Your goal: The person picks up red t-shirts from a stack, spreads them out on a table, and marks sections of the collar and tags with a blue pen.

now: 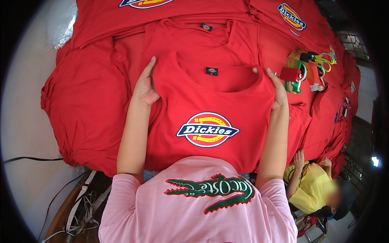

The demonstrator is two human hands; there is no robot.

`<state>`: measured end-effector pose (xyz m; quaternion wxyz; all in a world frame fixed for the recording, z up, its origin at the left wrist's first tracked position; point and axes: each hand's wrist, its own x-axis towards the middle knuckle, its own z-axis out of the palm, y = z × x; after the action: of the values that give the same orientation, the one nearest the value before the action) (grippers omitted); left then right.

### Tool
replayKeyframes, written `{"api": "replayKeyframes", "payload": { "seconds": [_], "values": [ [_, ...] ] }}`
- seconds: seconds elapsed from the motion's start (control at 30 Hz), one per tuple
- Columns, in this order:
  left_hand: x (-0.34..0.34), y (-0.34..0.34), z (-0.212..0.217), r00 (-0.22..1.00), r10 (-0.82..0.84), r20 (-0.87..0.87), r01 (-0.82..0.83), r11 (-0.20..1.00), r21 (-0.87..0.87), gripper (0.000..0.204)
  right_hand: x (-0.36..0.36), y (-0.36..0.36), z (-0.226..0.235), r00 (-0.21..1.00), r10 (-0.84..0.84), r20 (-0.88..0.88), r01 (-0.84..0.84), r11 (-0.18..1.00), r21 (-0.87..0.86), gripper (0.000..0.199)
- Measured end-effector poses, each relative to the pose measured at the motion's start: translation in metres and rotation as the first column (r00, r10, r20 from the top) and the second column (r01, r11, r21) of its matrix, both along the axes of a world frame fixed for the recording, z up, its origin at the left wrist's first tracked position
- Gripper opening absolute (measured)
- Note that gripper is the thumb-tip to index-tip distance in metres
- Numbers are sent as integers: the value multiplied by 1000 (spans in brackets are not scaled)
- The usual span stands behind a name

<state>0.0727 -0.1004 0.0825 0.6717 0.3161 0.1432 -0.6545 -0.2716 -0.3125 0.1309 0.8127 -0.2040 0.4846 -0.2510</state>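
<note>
A red T-shirt (210,101) with a round printed emblem on its chest lies face up on top of a pile of red shirts. My left hand (145,87) presses on its left shoulder with the fingers stretched along the fabric. My right hand (277,91) lies on the right shoulder, its thumb hooked at the collar edge. Both hands pinch or flatten the cloth; how firmly they grip I cannot tell. A small dark label (211,71) shows inside the neck.
More red shirts (89,101) cover the table left, behind and right. Scissors with yellow-green handles (320,60) and tape rolls (298,75) sit at the right. A person in yellow (310,186) sits low at the right. Straps and cables (81,206) lie on the floor at lower left.
</note>
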Motion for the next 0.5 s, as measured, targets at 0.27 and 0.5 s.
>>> {"api": "replayKeyframes", "payload": {
  "seconds": [0.27,0.5],
  "values": [
    [28,-14,41,964,-102,244,116,992,-44,36,-31,-30,-18,973,-193,-129,178,977,-120,24],
    [45,-7,42,956,-1,294,-1,1000,8,28,-42,-14,14,957,-224,-186,205,972,-117,22]
  ]
}}
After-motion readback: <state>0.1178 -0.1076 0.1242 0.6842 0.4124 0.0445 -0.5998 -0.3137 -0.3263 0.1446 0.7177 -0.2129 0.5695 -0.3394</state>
